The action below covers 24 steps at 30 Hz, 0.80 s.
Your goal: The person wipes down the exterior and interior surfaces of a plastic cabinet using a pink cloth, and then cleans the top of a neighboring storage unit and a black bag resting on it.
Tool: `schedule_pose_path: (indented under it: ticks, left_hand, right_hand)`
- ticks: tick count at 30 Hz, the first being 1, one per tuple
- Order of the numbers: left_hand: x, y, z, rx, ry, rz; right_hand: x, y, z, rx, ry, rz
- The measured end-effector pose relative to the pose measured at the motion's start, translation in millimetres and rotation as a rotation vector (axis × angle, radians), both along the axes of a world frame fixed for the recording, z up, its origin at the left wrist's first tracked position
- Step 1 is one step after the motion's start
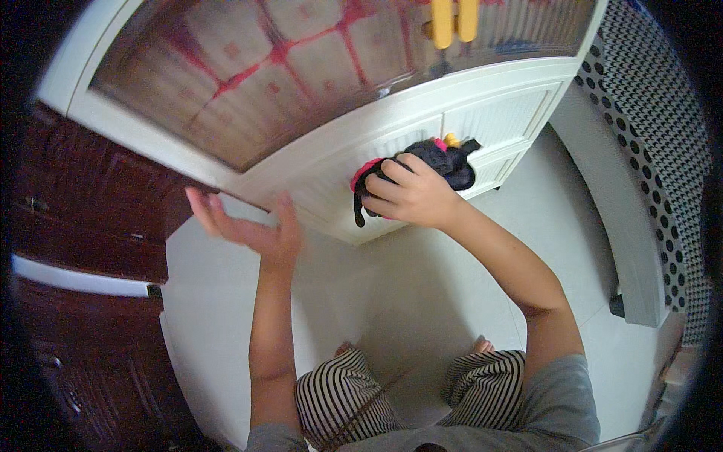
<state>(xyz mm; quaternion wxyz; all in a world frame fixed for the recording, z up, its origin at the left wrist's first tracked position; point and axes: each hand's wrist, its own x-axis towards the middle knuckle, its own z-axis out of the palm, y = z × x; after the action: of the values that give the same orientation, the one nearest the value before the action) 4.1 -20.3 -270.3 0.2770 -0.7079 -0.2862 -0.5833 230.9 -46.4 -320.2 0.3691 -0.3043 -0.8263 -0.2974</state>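
Note:
My right hand (415,192) grips a black plush toy (432,155) with pink and yellow parts, held in front of a white cabinet's lower doors. The toy's exact shape is partly hidden by my fingers. To the left, my left hand (254,226) is raised with its fingers apart, holding nothing and slightly blurred. It is near the lower left corner of the white cabinet (316,186).
A glass pane (316,68) with a red pattern sits in the cabinet, with yellow handles (452,22) near its top. Dark brown wooden furniture (90,192) stands left. A bed or sofa with a grey frame (627,226) and houndstooth fabric (649,73) is right.

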Motion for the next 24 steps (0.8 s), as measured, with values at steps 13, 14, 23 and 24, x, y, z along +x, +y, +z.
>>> schedule_pose_path:
  ticks: [13,14,23,24]
  left_hand:
    - [-7,5,-56,-1.036,-0.934,-0.848]
    - [-9,9,-60,-1.042,-0.940,-0.858]
    - [-28,22,-74,-1.222,-1.162,-1.109]
    - [-18,17,-61,-1.228,-1.164,-1.117]
  right_hand:
    - [-45,11,-54,0.000,-0.172,0.205]
    - [-43,12,-59,-0.003,-0.191,0.205]
    - [-91,14,3,0.083,0.142,0.075]
    - [-90,17,-14,-0.012,0.058,0.103]
